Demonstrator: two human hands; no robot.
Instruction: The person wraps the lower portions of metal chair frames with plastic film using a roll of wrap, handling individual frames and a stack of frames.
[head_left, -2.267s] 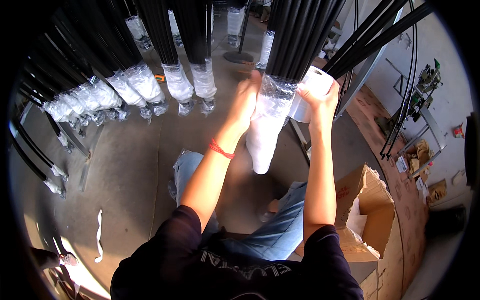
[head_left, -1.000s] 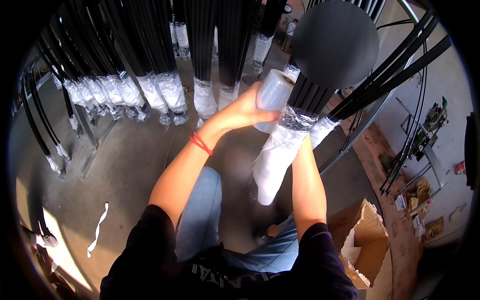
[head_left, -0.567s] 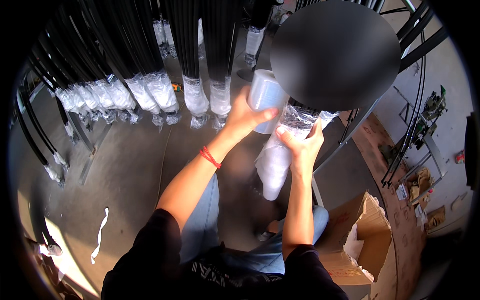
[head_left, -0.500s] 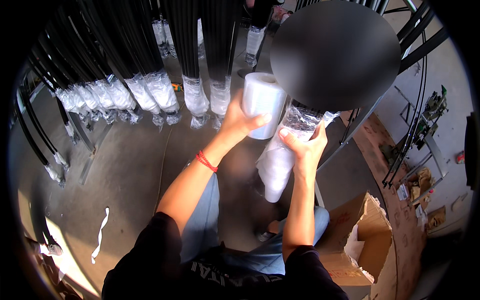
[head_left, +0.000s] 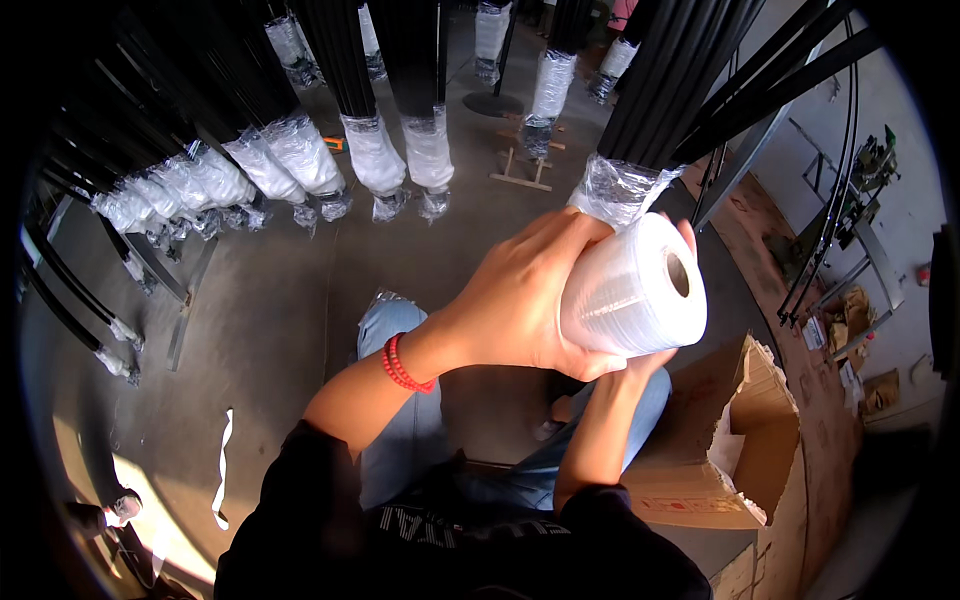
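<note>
A roll of clear stretch film (head_left: 618, 300) is gripped in my left hand (head_left: 525, 295), its cardboard-core end tilted toward the right. Just behind it hangs a bundle of black strips (head_left: 668, 95), its lower end wrapped in shiny film (head_left: 620, 188). My right hand (head_left: 645, 368) is mostly hidden behind the roll, with fingers curled up past its right side; whether it holds the bundle's wrapped tip or the roll is hidden. A red beaded bracelet (head_left: 397, 362) circles my left wrist.
More black bundles with film-wrapped ends (head_left: 376, 165) hang in a row at the far left and back. A torn open cardboard box (head_left: 690, 490) stands by my right leg. A white strip (head_left: 224, 470) lies on the floor at left. Green machinery (head_left: 870, 170) stands far right.
My left hand has carried the film roll right, across the front of the bundle, and tipped its end toward the right. My right hand, which gripped the wrapped end, is now mostly covered.
</note>
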